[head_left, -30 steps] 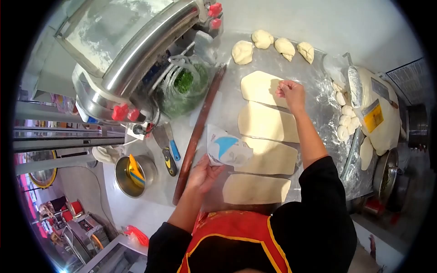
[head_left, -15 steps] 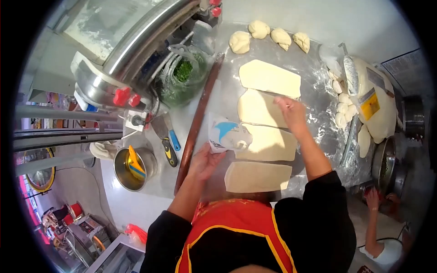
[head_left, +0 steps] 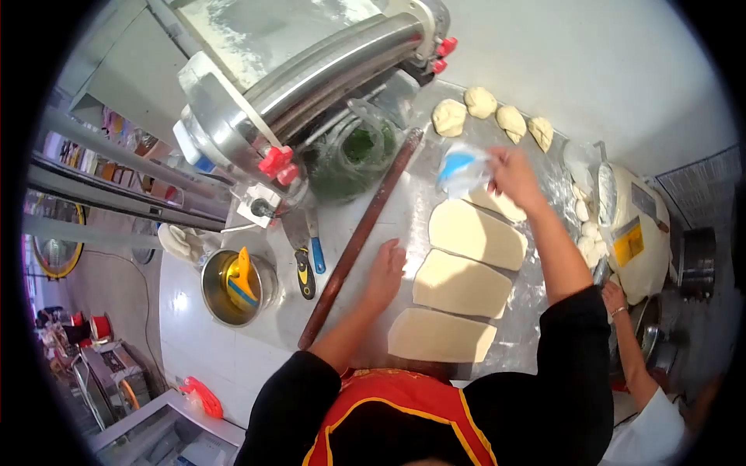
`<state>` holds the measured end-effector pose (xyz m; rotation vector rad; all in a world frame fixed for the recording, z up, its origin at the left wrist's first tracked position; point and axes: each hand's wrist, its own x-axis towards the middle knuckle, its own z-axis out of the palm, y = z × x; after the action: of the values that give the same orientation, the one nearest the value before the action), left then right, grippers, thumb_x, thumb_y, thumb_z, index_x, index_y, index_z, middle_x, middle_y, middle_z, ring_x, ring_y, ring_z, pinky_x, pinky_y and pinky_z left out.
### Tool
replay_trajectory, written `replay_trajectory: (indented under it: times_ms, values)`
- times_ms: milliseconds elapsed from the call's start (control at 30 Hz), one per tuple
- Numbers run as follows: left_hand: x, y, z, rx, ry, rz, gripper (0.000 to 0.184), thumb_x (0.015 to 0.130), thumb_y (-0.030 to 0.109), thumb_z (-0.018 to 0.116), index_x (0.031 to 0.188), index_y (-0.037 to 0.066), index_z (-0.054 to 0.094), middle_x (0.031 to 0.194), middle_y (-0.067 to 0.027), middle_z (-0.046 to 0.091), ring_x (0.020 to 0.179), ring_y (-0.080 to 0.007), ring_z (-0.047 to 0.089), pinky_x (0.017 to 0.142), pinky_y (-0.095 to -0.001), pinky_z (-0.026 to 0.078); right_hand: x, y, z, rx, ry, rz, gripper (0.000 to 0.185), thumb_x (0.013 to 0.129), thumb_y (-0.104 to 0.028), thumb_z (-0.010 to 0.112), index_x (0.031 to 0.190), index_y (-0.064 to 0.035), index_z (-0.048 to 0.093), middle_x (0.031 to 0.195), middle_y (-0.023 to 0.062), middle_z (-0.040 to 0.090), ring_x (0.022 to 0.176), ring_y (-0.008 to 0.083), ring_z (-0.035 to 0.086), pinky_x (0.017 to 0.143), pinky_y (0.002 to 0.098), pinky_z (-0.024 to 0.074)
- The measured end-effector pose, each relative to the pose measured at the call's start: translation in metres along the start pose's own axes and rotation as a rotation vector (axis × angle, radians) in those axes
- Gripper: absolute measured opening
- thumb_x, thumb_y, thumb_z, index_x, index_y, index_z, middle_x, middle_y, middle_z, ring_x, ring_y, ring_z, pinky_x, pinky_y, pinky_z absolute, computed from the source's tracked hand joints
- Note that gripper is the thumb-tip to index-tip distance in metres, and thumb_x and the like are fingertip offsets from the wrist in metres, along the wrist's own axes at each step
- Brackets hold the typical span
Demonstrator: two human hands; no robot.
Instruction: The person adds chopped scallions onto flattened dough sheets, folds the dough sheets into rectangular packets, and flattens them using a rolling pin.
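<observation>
From where I stand, the person's right hand (head_left: 514, 180) reaches to the far part of the counter (head_left: 183, 311), its grip closed on the right end of a white-and-blue bag (head_left: 464, 169). The bag is over the farthest of four flat dough sheets (head_left: 475, 233), hiding part of it; I can't tell whether they touch. The sheets lie in a line from near to far. The left hand (head_left: 386, 272) has nothing in its grip, fingers loosely extended, between the sheets and a long rolling pin (head_left: 361, 241); whether it touches the surface I can't tell. Four dough balls (head_left: 480, 102) sit in a row at the far edge. Left of the pin are two scrapers (head_left: 304, 273) and a metal pot (head_left: 269, 283) with an orange-handled tool (head_left: 243, 268) standing tilted in it. Another person's hand (head_left: 614, 299) shows at the right.
</observation>
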<state>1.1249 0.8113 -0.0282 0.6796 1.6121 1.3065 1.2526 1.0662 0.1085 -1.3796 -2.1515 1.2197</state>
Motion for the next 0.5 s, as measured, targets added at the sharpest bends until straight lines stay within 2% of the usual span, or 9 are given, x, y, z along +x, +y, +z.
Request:
replay_trajectory:
  times_ms: [33, 67, 167, 200, 233, 333, 367, 433, 500]
  values:
    - [-0.006, -0.012, -0.004, 0.27, 0.09, 0.197, 0.043, 0.098, 0.026, 0.049, 0.132, 0.002, 0.04, 0.12, -0.018, 0.057, 0.106, -0.0333, 0.059, 0.089, -0.0402, 0.05, 0.027, 0.006, -0.004, 0.057, 0.05, -0.004, 0.025, 0.09, -0.005, 0.045, 0.096, 0.006, 0.066, 0.06, 0.0097, 0.061, 0.044, 0.0137, 0.057, 0.042, 0.0291, 0.0466]
    - [-0.011, -0.02, -0.011, 0.415, 0.091, 0.143, 0.051, 0.092, 0.022, 0.057, 0.135, 0.001, 0.037, 0.129, -0.0195, 0.051, 0.115, -0.0371, 0.052, 0.099, -0.0431, 0.042, 0.053, 0.01, -0.004, 0.115, 0.095, -0.008, 0.025, 0.091, -0.007, 0.045, 0.094, 0.0058, 0.067, 0.059, 0.0097, 0.061, 0.044, 0.0136, 0.057, 0.042, 0.0286, 0.0463]
    - [-0.021, -0.043, -0.025, 0.717, 0.117, 0.385, 0.058, 0.087, 0.021, 0.062, 0.136, 0.002, 0.037, 0.137, -0.0196, 0.043, 0.126, -0.0387, 0.04, 0.108, -0.044, 0.032, 0.126, 0.027, 0.003, 0.362, 0.229, -0.034, 0.025, 0.092, -0.014, 0.05, 0.091, 0.0058, 0.065, 0.061, 0.01, 0.06, 0.045, 0.0138, 0.056, 0.041, 0.0282, 0.0467]
    - [-0.026, -0.046, -0.025, 0.7, 0.111, 0.365, 0.062, 0.084, 0.021, 0.065, 0.136, 0.0, 0.036, 0.141, -0.0197, 0.038, 0.133, -0.0373, 0.031, 0.112, -0.0448, 0.025, 0.139, 0.025, 0.008, 0.472, 0.262, 0.014, 0.025, 0.092, -0.016, 0.053, 0.089, 0.0054, 0.064, 0.062, 0.0101, 0.061, 0.045, 0.0142, 0.056, 0.041, 0.0285, 0.0468]
    - [-0.027, -0.049, -0.026, 0.726, 0.117, 0.391, 0.062, 0.084, 0.021, 0.065, 0.135, 0.0, 0.036, 0.14, -0.0202, 0.038, 0.132, -0.0376, 0.032, 0.112, -0.0452, 0.025, 0.149, 0.025, 0.016, 0.579, 0.296, 0.069, 0.025, 0.092, -0.019, 0.055, 0.088, 0.005, 0.063, 0.063, 0.0103, 0.061, 0.046, 0.0145, 0.056, 0.041, 0.0288, 0.047]
    - [-0.032, -0.048, -0.029, 0.788, 0.113, 0.459, 0.063, 0.084, 0.022, 0.065, 0.134, -0.002, 0.037, 0.138, -0.0218, 0.04, 0.131, -0.0382, 0.034, 0.111, -0.0463, 0.026, 0.148, 0.035, 0.049, 0.476, 0.327, 0.129, 0.029, 0.091, -0.025, 0.058, 0.083, 0.0028, 0.059, 0.065, 0.0101, 0.061, 0.047, 0.0146, 0.056, 0.043, 0.0283, 0.0478]
    - [-0.032, -0.045, -0.029, 0.793, 0.111, 0.474, 0.063, 0.084, 0.023, 0.065, 0.134, -0.002, 0.037, 0.138, -0.0223, 0.04, 0.131, -0.0383, 0.035, 0.112, -0.0467, 0.026, 0.144, 0.04, 0.067, 0.26, 0.322, 0.089, 0.031, 0.091, -0.028, 0.06, 0.078, 0.0005, 0.055, 0.067, 0.0097, 0.061, 0.048, 0.0144, 0.056, 0.045, 0.0275, 0.0477]
    - [-0.027, -0.043, -0.028, 0.787, 0.103, 0.481, 0.063, 0.084, 0.024, 0.065, 0.133, -0.003, 0.038, 0.137, -0.023, 0.041, 0.13, -0.0387, 0.036, 0.111, -0.0468, 0.026, 0.1, 0.02, 0.121, 0.33, 0.202, -0.218, 0.026, 0.095, -0.027, 0.056, 0.091, -0.0009, 0.059, 0.066, 0.0052, 0.06, 0.055, 0.0115, 0.058, 0.048, 0.0249, 0.0465]
    - [-0.03, -0.044, -0.031, 0.776, 0.087, 0.446, 0.062, 0.084, 0.026, 0.064, 0.133, -0.003, 0.039, 0.137, -0.0233, 0.041, 0.129, -0.0393, 0.037, 0.111, -0.0464, 0.027, 0.08, 0.002, 0.169, 0.111, 0.076, -0.733, 0.016, 0.094, -0.013, 0.051, 0.096, -0.0002, 0.06, 0.073, 0.0097, 0.064, 0.06, 0.0173, 0.063, 0.052, 0.0304, 0.0508]
